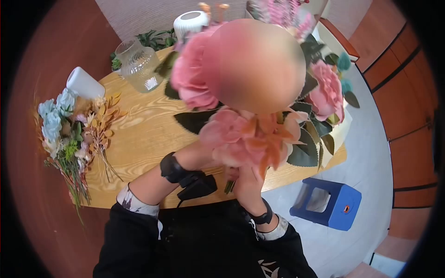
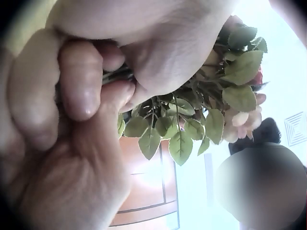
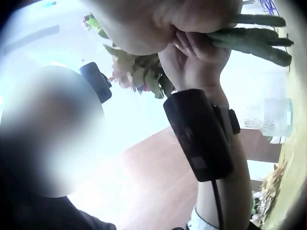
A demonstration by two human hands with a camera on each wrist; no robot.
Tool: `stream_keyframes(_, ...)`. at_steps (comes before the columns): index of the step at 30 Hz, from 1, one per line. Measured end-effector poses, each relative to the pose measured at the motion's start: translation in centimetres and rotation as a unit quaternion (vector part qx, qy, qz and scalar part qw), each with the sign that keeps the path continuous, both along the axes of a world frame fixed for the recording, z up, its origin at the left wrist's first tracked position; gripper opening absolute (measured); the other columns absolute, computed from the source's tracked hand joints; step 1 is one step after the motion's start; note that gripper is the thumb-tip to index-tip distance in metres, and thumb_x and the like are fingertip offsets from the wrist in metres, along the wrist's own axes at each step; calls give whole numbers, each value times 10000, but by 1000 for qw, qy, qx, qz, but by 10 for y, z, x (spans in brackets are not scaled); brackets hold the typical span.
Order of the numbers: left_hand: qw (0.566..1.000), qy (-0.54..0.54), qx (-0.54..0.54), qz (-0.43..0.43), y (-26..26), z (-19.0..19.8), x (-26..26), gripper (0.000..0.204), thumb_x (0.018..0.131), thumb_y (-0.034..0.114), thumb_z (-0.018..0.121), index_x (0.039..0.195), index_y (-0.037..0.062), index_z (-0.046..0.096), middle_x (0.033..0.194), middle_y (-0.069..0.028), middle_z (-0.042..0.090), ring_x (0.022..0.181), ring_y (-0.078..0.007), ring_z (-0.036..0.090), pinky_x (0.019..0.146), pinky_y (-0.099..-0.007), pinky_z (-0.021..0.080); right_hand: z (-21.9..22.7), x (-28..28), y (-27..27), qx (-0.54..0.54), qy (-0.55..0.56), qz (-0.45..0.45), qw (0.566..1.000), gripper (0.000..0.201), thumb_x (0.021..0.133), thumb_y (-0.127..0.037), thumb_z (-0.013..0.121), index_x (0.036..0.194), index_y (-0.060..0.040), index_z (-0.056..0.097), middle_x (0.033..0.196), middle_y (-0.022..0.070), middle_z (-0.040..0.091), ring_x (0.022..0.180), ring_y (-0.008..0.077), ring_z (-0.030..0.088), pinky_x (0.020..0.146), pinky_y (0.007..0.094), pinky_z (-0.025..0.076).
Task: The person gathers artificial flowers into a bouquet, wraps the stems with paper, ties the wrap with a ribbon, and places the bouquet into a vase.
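Both hands hold a bouquet of artificial flowers [image 1: 232,134], with large pink blooms, peach-orange petals and dark green leaves. My right hand [image 1: 250,187] grips the stems low down, near the table's front edge. My left hand [image 1: 199,155] reaches in from the left and is partly covered by the petals. In the left wrist view, curled fingers [image 2: 80,81] of the two hands press close together around the stems. Thick green stem ends [image 3: 259,43] stick out past the hands in the right wrist view. The upper middle of the bouquet is blurred over.
On the wooden table [image 1: 143,153], blue and orange flower bunches [image 1: 69,134] lie at the left. Behind them are a toppled white vase [image 1: 85,83], a clear glass vase [image 1: 136,65] and a white ribbed vase [image 1: 190,23]. A blue stool [image 1: 340,204] stands on the floor at right.
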State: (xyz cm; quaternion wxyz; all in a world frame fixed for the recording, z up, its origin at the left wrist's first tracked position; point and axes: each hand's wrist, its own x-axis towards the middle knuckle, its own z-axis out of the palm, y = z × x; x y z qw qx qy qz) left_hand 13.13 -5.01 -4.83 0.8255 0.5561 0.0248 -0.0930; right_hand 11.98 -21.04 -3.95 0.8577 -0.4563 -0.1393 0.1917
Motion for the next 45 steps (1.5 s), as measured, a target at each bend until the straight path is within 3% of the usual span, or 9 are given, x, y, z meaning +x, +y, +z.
stream_keyframes(9, 997, -32, 41, -55, -26, -12, 19, 451, 829, 281, 581, 1198, 52, 459, 1179, -123, 516, 972, -159, 508, 782, -278, 410, -9, 25, -9, -323, -377, -165, 852, 335, 761, -23, 567, 1091, 6, 518, 977, 136, 566, 1006, 335, 502, 906, 464, 361)
stream_keyframes(12, 994, -47, 61, -82, -34, -11, 29, 475, 823, 297, 589, 1211, 59, 456, 1194, -116, 510, 1014, -162, 495, 828, -287, 400, -2, 30, -7, -292, -473, -191, 809, 166, 750, 12, 538, 914, 10, 562, 834, 143, 554, 737, 326, 543, 650, 372, 435)
stream_keyframes(20, 983, -89, 122, -105, -34, -11, 16, 538, 807, 339, 609, 1249, 78, 446, 1233, -100, 495, 1127, -169, 461, 951, -311, 374, -65, 7, -14, -218, -197, -170, 941, 129, 842, -108, 526, 931, -17, 510, 755, 54, 502, 648, 178, 520, 569, 308, 440)
stream_keyframes(21, 963, -125, 144, -190, -38, -37, 23, 676, 812, 341, 613, 1325, 13, 320, 1341, -117, 391, 1225, -168, 360, 1028, -305, 287, -108, 4, -26, -217, -319, -195, 901, 106, 848, -86, 505, 915, -4, 505, 780, 73, 526, 649, 168, 527, 559, 294, 443)
stream_keyframes(22, 964, -126, 144, -183, -36, -43, 26, 676, 812, 341, 613, 1325, 13, 320, 1341, -117, 391, 1225, -168, 360, 1028, -305, 287, -90, 18, -32, -421, -446, -329, 718, 90, 876, -71, 434, 881, 1, 487, 735, 77, 517, 604, 166, 525, 508, 270, 440)
stream_keyframes(26, 871, -309, 378, -54, -22, -30, 39, 610, 805, 284, 619, 1270, -5, 351, 1216, -110, 446, 1106, -161, 414, 936, -288, 347, -56, 27, -43, -163, -97, -163, 968, 130, 891, -123, 414, 836, -10, 448, 598, 12, 380, 465, 83, 346, 398, 213, 247)
stream_keyframes(30, 934, -165, 316, -17, 2, 23, 90, 262, 798, 106, 557, 1025, -18, 602, 828, -63, 625, 729, -139, 556, 687, -276, 451, -7, 36, -48, -30, 13, -173, 984, 172, 915, -180, 409, 847, -24, 439, 566, -28, 299, 439, 45, 229, 392, 205, 146)
stream_keyframes(36, 755, -97, 598, 251, 65, -21, 124, 213, 795, 66, 551, 968, -44, 608, 877, -186, 628, 752, -239, 618, 670, -321, 478, -2, 40, -56, 6, 41, -133, 990, 327, 946, -341, 402, 831, -37, 436, 567, -34, 286, 446, 39, 217, 393, 201, 131)
stream_keyframes(45, 674, -130, 709, 161, 61, -45, 156, 215, 797, 106, 472, 897, -25, 610, 943, -222, 568, 928, -407, 488, 804, -468, 417, -8, 35, -45, -29, 65, -121, 990, 351, 943, -367, 400, 830, -36, 431, 577, -36, 290, 449, 43, 216, 392, 204, 146)
